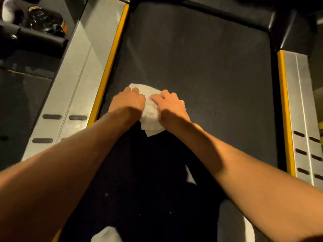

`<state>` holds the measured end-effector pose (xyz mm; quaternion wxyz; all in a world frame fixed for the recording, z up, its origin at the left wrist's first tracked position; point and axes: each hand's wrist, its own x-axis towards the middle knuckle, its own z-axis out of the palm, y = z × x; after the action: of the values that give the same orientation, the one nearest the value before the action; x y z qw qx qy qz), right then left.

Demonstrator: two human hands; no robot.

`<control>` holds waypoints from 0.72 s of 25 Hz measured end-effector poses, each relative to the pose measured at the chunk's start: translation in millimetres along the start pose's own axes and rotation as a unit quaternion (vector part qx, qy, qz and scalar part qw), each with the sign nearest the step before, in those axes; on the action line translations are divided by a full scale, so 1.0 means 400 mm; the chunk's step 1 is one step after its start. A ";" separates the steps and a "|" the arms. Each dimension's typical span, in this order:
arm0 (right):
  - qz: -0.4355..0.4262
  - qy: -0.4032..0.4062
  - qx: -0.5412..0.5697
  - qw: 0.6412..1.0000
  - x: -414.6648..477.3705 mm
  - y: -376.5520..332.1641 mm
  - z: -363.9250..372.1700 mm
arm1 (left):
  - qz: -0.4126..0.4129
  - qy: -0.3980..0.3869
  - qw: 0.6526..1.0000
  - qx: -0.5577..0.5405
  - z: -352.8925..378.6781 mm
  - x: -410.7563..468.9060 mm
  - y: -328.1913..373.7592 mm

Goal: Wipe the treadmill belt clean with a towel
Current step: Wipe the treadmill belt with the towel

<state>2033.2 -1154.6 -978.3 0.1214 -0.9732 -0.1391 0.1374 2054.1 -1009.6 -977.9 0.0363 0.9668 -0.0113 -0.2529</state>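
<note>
1. Towel point(151, 110): white, folded to a thick pad. It lies on the treadmill belt point(201, 67), left of centre and near the yellow edge strip point(111, 58). A loose corner sticks out on the side nearest the person.
2. Left grip point(127, 102): a bare hand with fingers curled over the towel's left part, bearing down on it. The thumb is hidden.
3. Right grip point(170, 103): a bare hand with fingers bent and tips dug into the towel's right part, just beside the left grip. The palm sits at the pad's edge.
4. Step in hand (judged): a two-handed wiping stroke on the belt's left portion.
5. Handling advice:
   - Keep the pad flat, with even weight from both grips.
   - Run overlapping passes from one side rail to the other.
   - Tuck in the loose corner so it does not drag.
   - Work right up to the yellow strip.
   - Turn to a fresh face as the towel soils.
6. Work left (judged): most of the belt to the right and beyond the towel, plus the pale specks point(170, 213) on the near, shadowed belt.
7. Container: one dark glossy bottle point(43, 20), top left, well beyond the left side rail point(75, 75), on a dark ledge. Its contents cannot be told.
</note>
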 end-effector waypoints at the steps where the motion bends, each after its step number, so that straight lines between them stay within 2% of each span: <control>1: -0.026 0.013 -0.003 1.000 -0.019 -0.004 0.014 | 0.000 -0.004 1.000 0.014 0.003 -0.014 -0.006; 4: -0.068 0.052 0.023 0.996 -0.088 0.052 0.026 | 0.072 0.010 0.995 0.062 0.025 -0.071 0.021; 8: 0.000 0.066 -0.014 0.998 -0.051 0.121 -0.003 | 0.110 0.055 0.992 0.028 0.019 -0.070 0.105; 10: 0.000 0.058 -0.030 0.998 -0.048 0.113 0.004 | 0.120 0.087 0.989 0.010 0.021 -0.068 0.103; 13: -0.029 0.061 -0.008 0.998 -0.103 0.143 0.025 | 0.207 0.201 0.956 0.056 0.060 -0.092 0.090; 15: -0.026 0.089 -0.006 0.996 -0.136 0.202 0.016 | 0.247 0.205 0.942 0.097 0.081 -0.107 0.122; 18: 0.032 0.085 -0.010 0.996 -0.082 0.259 -0.021 | 0.168 0.143 0.975 0.025 0.052 -0.081 0.221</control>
<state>2030.0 -1262.8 -991.0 0.1184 -0.9864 -0.0984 0.0567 2015.3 -1097.9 -973.5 0.0554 0.9777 -0.1748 -0.1023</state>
